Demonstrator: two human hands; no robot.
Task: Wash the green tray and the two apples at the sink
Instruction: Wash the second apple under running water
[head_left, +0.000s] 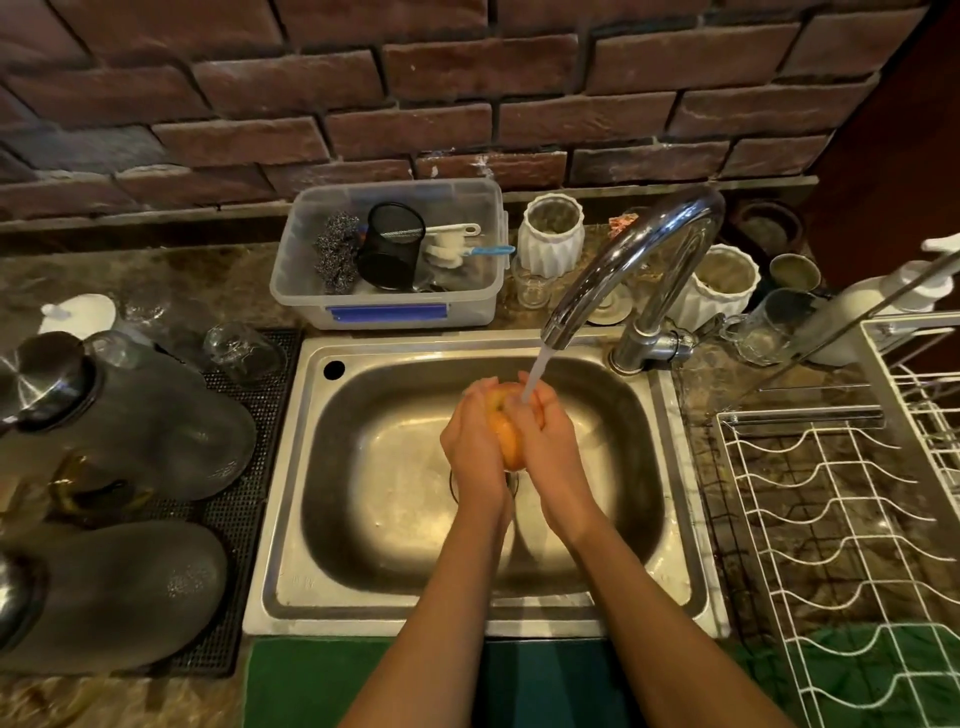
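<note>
One orange-red apple (506, 434) is clasped between my left hand (470, 441) and my right hand (545, 441) over the middle of the steel sink (363, 519). Water runs from the chrome tap (623, 265) onto the apple's top and my right fingers. A green surface (311, 680) shows below the sink's front edge; I cannot tell whether it is the tray. No second apple is in view.
A clear plastic box (387, 306) with scourers and a black mesh cup stands behind the sink. White vases (550, 234) and glasses flank the tap. Grey jugs (130, 426) lie on a black mat at the left. A white wire rack (841, 519) fills the right.
</note>
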